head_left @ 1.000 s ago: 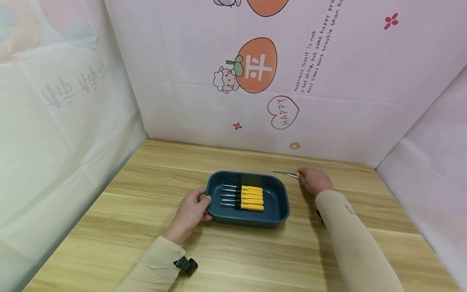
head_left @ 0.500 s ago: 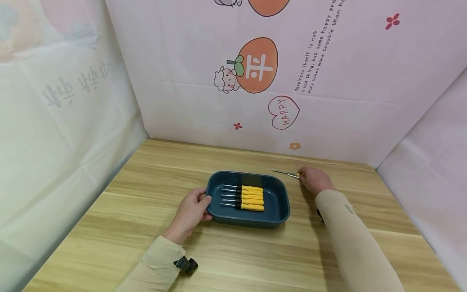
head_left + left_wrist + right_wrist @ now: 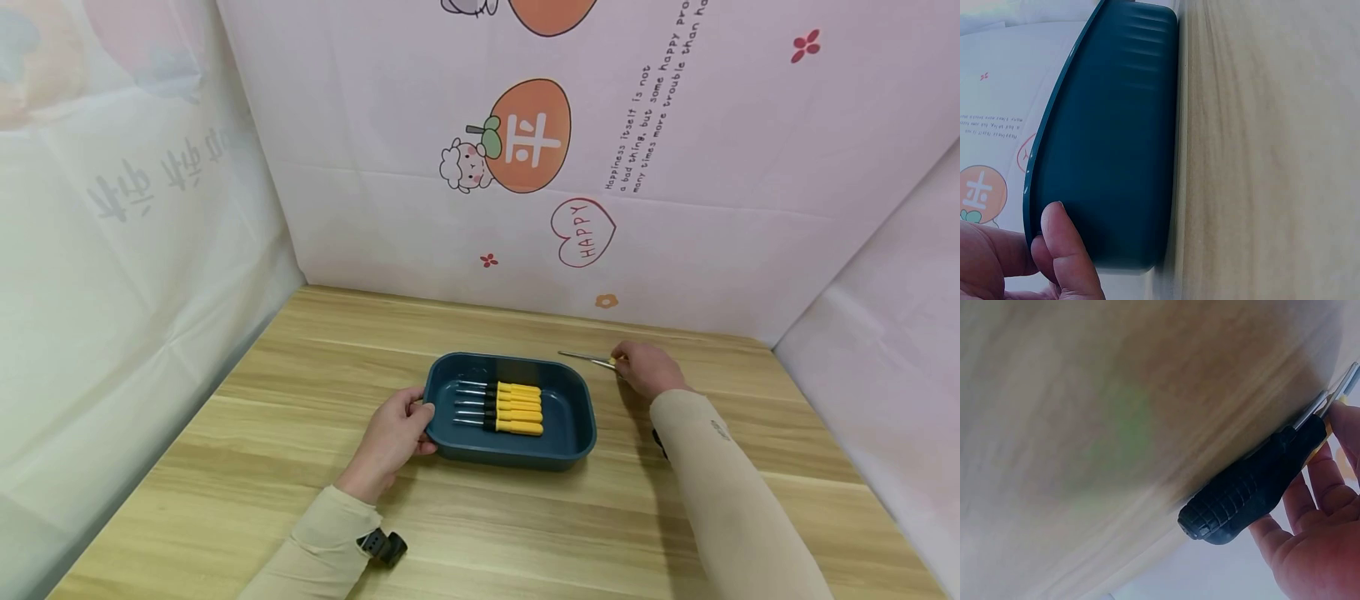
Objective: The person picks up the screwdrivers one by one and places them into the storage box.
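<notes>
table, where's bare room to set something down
Bare table lies left of the left hand and before the blue tray, between the sleeves. Crowded: among the tray's yellow screwdrivers, and around the right hand and black-handled tools.

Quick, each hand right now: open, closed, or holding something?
Left hand: closed, holding one end of the dark blue tray.
Right hand: closed, holding black-handled screwdrivers; exact number unclear.
</notes>
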{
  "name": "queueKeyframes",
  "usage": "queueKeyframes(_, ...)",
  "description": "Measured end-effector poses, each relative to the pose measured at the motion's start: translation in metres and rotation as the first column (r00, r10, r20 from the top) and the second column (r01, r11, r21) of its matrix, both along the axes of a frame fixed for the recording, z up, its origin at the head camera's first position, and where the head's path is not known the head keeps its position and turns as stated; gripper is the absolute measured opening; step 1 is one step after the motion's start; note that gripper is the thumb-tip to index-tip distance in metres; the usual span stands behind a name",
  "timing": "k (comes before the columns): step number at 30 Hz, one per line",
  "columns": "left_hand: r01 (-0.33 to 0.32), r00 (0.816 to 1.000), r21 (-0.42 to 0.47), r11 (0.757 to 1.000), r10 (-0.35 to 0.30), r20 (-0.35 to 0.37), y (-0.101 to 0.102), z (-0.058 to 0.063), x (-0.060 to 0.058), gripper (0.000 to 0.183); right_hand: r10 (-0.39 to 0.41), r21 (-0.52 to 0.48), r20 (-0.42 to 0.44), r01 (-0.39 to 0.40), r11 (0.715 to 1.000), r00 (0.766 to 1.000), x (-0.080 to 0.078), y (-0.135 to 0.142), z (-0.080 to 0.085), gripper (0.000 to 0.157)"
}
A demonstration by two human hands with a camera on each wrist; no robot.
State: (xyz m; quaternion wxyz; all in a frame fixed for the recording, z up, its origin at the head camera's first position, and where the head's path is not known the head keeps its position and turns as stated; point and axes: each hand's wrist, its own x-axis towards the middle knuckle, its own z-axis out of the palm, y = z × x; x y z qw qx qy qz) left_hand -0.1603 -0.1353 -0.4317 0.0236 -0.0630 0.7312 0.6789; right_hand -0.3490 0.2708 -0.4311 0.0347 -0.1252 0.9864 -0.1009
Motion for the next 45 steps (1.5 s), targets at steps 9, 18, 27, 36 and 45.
queueKeyframes(9, -0.002, 1.0, -0.006, 1.0, 0.002, -0.008, 0.0006, -0.0004, -0.0005, 0.04, 0.02, 0.005, 0.003, -0.02, 1.0, 1.0, -0.0004, 0.0026, 0.0015, 0.033)
queueKeyframes(18, 0.006, 1.0, -0.009, 1.0, -0.006, 0.003, -0.0001, -0.0025, -0.002, 0.04, 0.041, 0.019, -0.011, -0.041, 0.999, 0.999, 0.0021, 0.0026, 0.0042, 0.03)
queueKeyframes(27, -0.001, 1.0, -0.01, 1.0, 0.001, 0.002, 0.0006, -0.0027, -0.0017, 0.04, 0.026, 0.013, 0.004, -0.026, 1.0, 1.0, 0.0019, 0.0038, 0.0054, 0.031)
queueKeyframes(36, -0.018, 1.0, -0.022, 1.0, 0.018, 0.007, 0.0009, -0.0031, -0.0006, 0.04, 0.023, -0.001, -0.019, -0.023, 1.0, 1.0, 0.0041, 0.003, 0.0059, 0.029)
queueKeyframes(45, -0.016, 1.0, -0.023, 1.0, 0.016, 0.001, 0.0012, -0.0034, -0.0009, 0.04, 0.001, -0.033, -0.01, -0.001, 0.999, 1.0, 0.0054, 0.0042, 0.0047, 0.032)
